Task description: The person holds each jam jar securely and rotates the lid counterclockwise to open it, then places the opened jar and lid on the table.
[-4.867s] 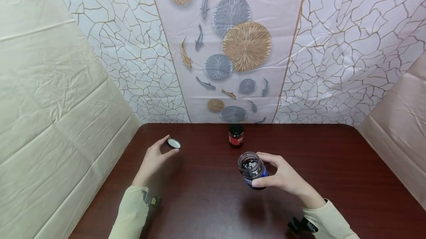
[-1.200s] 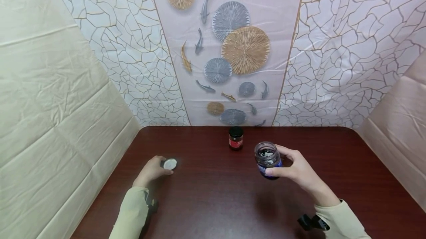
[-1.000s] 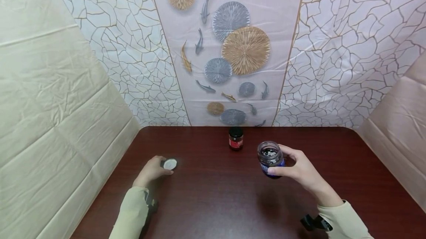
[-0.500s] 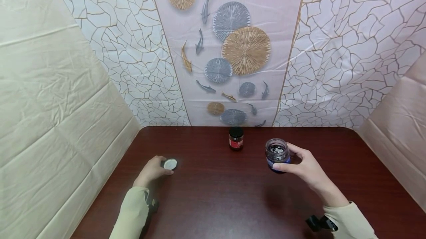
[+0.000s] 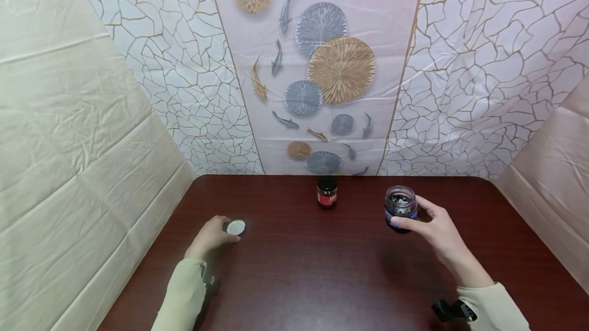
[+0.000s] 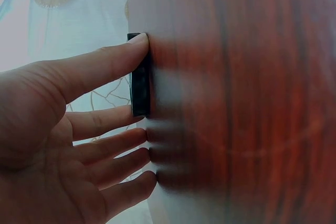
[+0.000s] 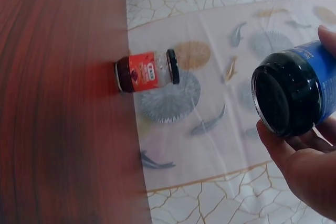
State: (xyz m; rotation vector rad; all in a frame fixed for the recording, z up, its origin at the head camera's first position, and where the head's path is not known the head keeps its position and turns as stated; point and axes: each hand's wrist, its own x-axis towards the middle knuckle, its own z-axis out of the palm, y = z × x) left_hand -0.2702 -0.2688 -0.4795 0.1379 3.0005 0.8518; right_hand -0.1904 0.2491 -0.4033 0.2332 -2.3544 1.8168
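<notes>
One lid, white face upward, is pinched by the left grip; the right grip clasps an uncapped jar mouth-up (presumably against spilling).

Shiny, see-through glass here on the open jar, a smooth blue label round it, and glass again on the red-labelled jar! The loose lid flashes a glossy black edge, the surface gleams with polished wood grain, the cloth backdrop looks creased.
</notes>
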